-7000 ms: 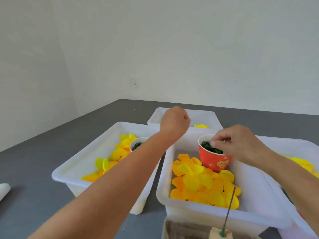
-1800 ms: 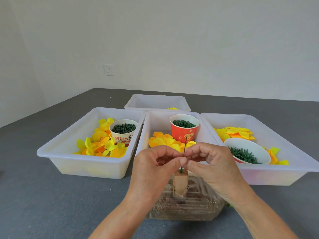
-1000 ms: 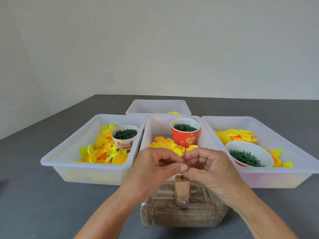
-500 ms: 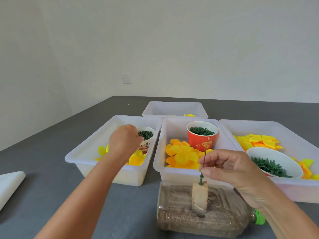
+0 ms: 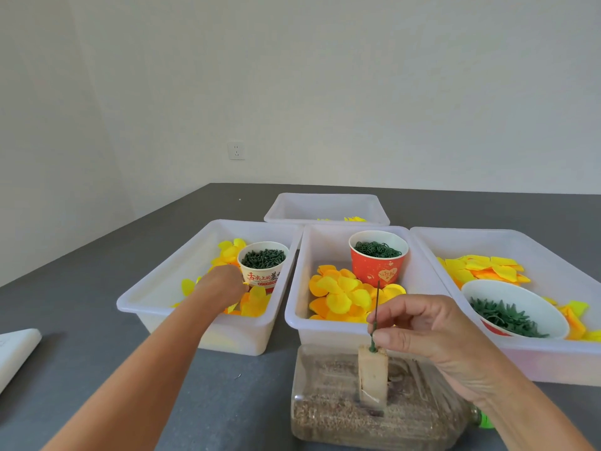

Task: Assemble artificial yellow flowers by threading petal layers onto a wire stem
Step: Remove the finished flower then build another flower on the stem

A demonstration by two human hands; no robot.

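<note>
Now the right hand pinches the wire steady; the left hand, grip hidden, should lift one petal just beside it.

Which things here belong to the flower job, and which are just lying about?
In use:
wire stem, pinched by right hand
left tub's petals, left hand reaching in
wooden block holding the stem

Lying about:
white object at left edge
wall socket
</note>
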